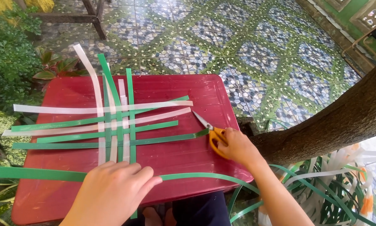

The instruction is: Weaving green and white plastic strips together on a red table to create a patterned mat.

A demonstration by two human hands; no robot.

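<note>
A woven lattice of green and white plastic strips (115,125) lies on a red plastic table (184,90). My left hand (112,190) presses flat on the near edge of the weave, over a long green strip (33,173) that runs across the table front. My right hand (234,146) grips orange-handled scissors (211,132), whose open blades sit at the right end of a green strip (167,139) of the lattice.
A thick tree trunk (338,121) slants across the right side. A bundle of loose green and white strips (338,184) lies beneath it. Leafy plants (10,58) crowd the left. Patterned floor tiles (259,46) and wooden furniture legs (94,16) lie beyond the table.
</note>
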